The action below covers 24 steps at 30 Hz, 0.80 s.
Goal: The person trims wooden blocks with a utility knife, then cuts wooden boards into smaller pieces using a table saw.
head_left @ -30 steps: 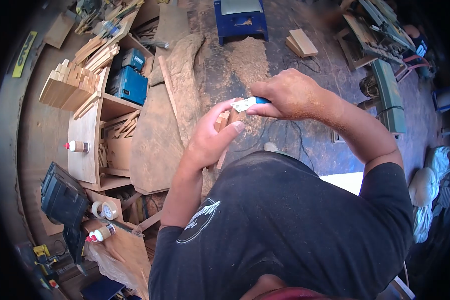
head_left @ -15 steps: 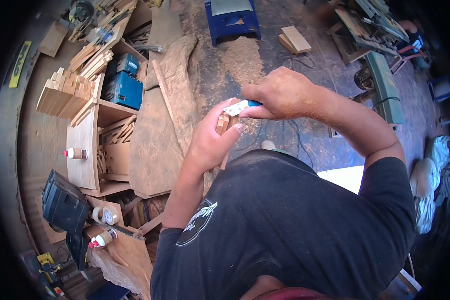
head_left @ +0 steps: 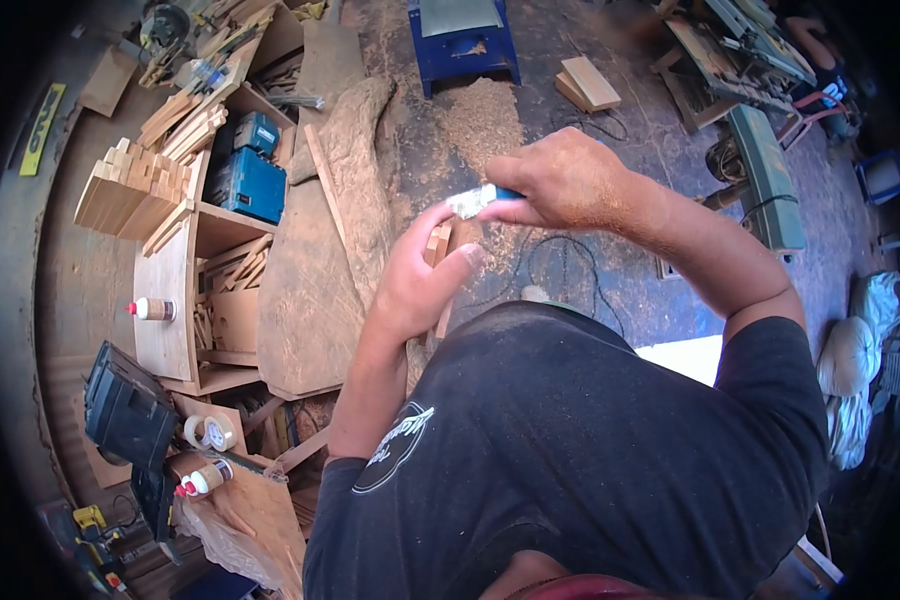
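Note:
My left hand (head_left: 417,278) is wrapped round narrow wooden pieces (head_left: 438,245), its thumb along their right side. My right hand (head_left: 562,182) is closed on the blue handle of a tool (head_left: 470,202) with a pale, wide blade or head. That pale end lies over the upper end of the wooden pieces, close to my left fingertips. Glare and slight blur hide the exact shape of the tool's end. The lower part of the wood runs down beside my left palm toward my dark shirt.
Beyond my hands lie a sawdust heap (head_left: 480,118), a blue machine (head_left: 465,45) and two boards (head_left: 590,84). At the left are a wooden cabinet (head_left: 167,310), blue cases (head_left: 253,185) and a glue bottle (head_left: 152,309). A green machine (head_left: 767,180) stands right; a person (head_left: 825,70) is far right.
The view has shifted slightly. My right hand and the tool have moved a little left over the wood, while my left hand keeps its hold.

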### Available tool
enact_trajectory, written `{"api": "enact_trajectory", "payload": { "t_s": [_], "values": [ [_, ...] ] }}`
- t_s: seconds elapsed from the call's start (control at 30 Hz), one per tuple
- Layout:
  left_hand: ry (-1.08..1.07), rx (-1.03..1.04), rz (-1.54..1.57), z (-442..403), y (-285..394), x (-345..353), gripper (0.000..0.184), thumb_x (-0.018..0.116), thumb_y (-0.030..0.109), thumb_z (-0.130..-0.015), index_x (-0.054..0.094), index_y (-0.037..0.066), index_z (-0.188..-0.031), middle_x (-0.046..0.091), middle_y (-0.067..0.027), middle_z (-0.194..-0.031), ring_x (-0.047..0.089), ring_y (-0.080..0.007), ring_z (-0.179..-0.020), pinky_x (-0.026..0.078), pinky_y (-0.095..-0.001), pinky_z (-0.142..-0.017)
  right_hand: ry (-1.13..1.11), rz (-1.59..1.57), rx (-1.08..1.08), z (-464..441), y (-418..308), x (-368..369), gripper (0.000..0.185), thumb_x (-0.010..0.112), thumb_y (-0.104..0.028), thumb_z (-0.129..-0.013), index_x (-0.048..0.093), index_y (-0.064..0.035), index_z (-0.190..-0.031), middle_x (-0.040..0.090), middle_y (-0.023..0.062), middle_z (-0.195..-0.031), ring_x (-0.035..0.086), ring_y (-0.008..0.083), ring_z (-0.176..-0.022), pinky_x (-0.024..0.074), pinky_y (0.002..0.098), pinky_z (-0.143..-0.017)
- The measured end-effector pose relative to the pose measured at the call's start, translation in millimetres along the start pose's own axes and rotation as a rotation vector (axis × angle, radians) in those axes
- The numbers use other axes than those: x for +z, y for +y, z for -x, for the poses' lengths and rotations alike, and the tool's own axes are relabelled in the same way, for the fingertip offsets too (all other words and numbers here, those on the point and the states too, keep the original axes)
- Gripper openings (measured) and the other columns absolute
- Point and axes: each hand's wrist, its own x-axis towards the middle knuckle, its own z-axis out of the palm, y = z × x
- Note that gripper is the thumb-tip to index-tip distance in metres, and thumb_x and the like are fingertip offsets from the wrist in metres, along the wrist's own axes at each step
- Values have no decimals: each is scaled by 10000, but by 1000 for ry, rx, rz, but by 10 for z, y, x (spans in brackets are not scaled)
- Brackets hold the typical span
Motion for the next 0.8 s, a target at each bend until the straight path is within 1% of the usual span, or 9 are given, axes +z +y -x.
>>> {"api": "enact_trajectory", "payload": {
  "t_s": [0.03,0.07,0.13,0.17,0.2,0.23,0.33,0.4,0.8],
  "values": [
    [-17,-62,-10,5,31,-14,619,668,221,-833,476,-39,-1360,593,-156,-1208,571,-197,-1092,460,-323,-934,-14,-27,103,-33,53,-10,449,593,-531,-901,590,-84,-858,606,132,-679,651,313,-651,501,413,-566],
    [-19,-59,-14,19,-1,-33,619,668,221,-833,476,-39,-1360,593,-156,-1208,571,-197,-1092,460,-323,-934,-9,-26,104,-23,213,-30,449,593,-531,-901,590,-84,-858,606,132,-679,651,313,-651,501,413,-566],
    [-58,38,-15,78,-122,-58,602,667,216,-840,481,-18,-1363,616,-112,-1084,601,-146,-898,498,-292,-776,270,127,181,49,556,-87,479,515,-533,-956,635,-70,-931,668,127,-736,686,307,-694,537,431,-625],
    [-48,40,-13,65,-105,-62,602,667,216,-840,481,-18,-1363,616,-112,-1084,601,-146,-898,498,-292,-776,109,94,235,62,574,-104,479,517,-541,-951,633,-77,-934,667,134,-744,681,339,-725,536,444,-650],
    [-52,-9,48,50,-73,-70,593,666,216,-845,484,-7,-1364,614,-85,-1020,580,-117,-804,482,-272,-695,109,91,231,79,499,-106,479,517,-541,-951,633,-77,-934,667,134,-744,681,339,-725,536,444,-650],
    [-61,-59,107,40,-56,-71,583,664,215,-851,486,5,-1365,611,-58,-956,560,-88,-710,466,-251,-615,43,25,135,115,378,-90,482,521,-550,-945,632,-81,-933,664,140,-737,676,352,-727,534,451,-653],
    [-43,-18,149,-11,-43,-30,574,663,215,-857,489,16,-1366,606,-24,-901,516,-57,-630,423,-226,-553,-53,-131,-40,171,82,-59,493,541,-560,-927,628,-77,-877,644,158,-695,662,380,-714,524,477,-654],
    [-57,-29,132,-37,-52,-11,571,663,215,-858,491,19,-1365,605,-22,-901,516,-57,-630,422,-224,-551,-39,-78,-90,165,34,-13,434,610,-518,-895,600,-86,-855,628,147,-680,638,378,-660,488,471,-592],
    [-80,-55,85,-81,-51,24,552,638,179,-860,489,21,-1368,568,0,-855,485,-52,-625,408,-221,-552,112,-4,-185,177,57,28,441,588,-527,-889,602,-92,-814,634,113,-648,649,351,-647,501,458,-569]
  ]
}}
